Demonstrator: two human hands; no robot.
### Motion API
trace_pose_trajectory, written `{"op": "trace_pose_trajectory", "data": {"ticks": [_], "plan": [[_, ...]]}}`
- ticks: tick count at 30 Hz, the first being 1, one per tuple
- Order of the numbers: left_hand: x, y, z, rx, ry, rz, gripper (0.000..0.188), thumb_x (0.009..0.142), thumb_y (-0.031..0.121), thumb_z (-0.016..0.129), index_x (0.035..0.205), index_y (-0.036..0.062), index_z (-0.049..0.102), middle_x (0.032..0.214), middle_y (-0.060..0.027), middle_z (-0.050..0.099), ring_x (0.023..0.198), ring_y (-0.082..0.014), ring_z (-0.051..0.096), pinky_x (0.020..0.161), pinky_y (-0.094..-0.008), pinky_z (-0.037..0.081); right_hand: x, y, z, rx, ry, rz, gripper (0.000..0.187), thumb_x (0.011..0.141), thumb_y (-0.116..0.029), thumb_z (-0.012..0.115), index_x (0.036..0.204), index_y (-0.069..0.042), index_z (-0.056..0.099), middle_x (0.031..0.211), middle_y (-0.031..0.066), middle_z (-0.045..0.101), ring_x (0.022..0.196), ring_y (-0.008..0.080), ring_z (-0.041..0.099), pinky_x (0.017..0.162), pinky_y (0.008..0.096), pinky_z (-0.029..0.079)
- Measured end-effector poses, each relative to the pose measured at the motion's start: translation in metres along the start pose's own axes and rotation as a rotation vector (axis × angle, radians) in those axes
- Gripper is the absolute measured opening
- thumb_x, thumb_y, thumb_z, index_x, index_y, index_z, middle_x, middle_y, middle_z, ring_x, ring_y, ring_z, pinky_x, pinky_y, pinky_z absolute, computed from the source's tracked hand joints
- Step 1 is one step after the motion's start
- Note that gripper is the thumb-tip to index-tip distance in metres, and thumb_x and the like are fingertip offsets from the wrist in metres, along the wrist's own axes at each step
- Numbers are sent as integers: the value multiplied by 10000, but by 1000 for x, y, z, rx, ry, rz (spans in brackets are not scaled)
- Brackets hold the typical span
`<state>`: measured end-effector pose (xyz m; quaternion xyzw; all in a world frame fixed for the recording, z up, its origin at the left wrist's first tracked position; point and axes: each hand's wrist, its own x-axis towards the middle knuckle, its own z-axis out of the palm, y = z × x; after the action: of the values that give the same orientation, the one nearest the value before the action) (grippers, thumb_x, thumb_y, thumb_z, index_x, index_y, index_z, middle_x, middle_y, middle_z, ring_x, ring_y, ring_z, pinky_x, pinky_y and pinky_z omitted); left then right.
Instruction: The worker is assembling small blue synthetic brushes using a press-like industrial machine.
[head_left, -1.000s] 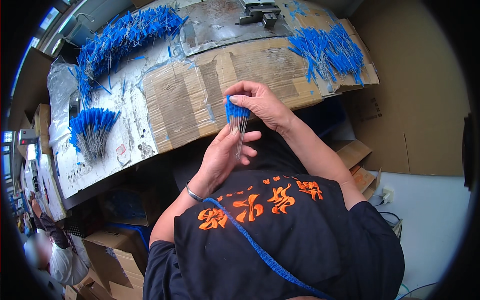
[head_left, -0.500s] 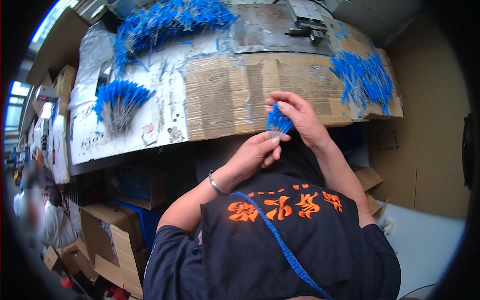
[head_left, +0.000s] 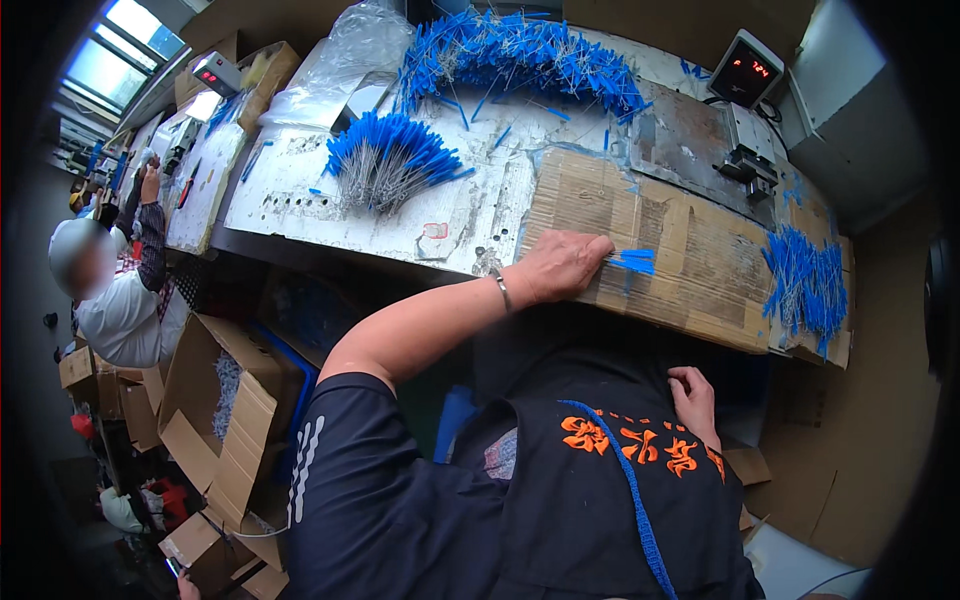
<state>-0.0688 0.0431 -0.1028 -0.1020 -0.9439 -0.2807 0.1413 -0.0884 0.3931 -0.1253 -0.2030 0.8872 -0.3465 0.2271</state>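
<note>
My left hand (head_left: pixel 565 266) is closed around a small bunch of thin sticks (head_left: pixel 635 261) at the near edge of the cardboard sheet (head_left: pixel 690 230). Their blue ends poke out to the right of my fist, and the rest is hidden in it. Low by my lap, just off the bench edge, my right hand (head_left: pixel 695 402) rests with loosely bent fingers and nothing visible in them. A fanned pile of blue-ended sticks with thin pale stems (head_left: pixel 385 165) lies on the white bench to the left. Another such pile (head_left: pixel 805 280) lies at the cardboard's right end.
A large heap of blue-ended sticks (head_left: pixel 520 55) spreads along the back. A metal fixture (head_left: pixel 750 160) and a box with a lit red display (head_left: pixel 747 70) stand at the back right. Open cartons (head_left: pixel 215 400) are at lower left, below a co-worker (head_left: pixel 110 290).
My hands, together on the bunch before, have parted. My left hand has carried the sticks onto the cardboard; my right hand has dropped back toward my lap. The view has swung left.
</note>
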Motion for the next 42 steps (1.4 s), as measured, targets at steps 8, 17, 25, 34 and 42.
{"op": "trace_pose_trajectory", "data": {"ticks": [8,17,25,34,42], "plan": [[6,-2,2,-5,18,-28,137,857,134,536,981,77,538,809,-132,633,773,-338,626,631,-439,487,132,51,180,-548,-429,-298,428,932,-303,459,1283,-68,528,1310,168,532,1224,306,493,1021,383,393],[4,5,-4,76,-32,-91,168,849,125,543,1010,80,547,827,-126,636,780,-328,631,646,-424,499,129,54,188,-430,-543,-338,432,936,-304,453,1288,-63,523,1318,167,526,1232,301,486,1026,380,387],[9,0,-2,91,-55,-86,193,835,114,569,1022,71,557,841,-118,637,767,-315,634,640,-403,505,149,26,197,-286,-624,-369,437,940,-305,447,1293,-57,518,1327,165,520,1240,295,480,1031,376,381],[8,-1,-9,-133,-104,-112,275,768,75,625,1033,103,557,793,-63,597,716,-270,621,591,-361,489,214,-5,190,-176,-801,-345,441,945,-306,441,1298,-51,513,1336,163,514,1249,289,472,1037,372,374],[4,-1,-14,-142,-138,-149,228,765,82,633,977,107,551,780,-54,598,719,-255,624,597,-365,493,228,-50,139,-132,-843,-322,446,949,-307,435,1302,-46,508,1344,162,508,1257,284,465,1042,369,368]]}}
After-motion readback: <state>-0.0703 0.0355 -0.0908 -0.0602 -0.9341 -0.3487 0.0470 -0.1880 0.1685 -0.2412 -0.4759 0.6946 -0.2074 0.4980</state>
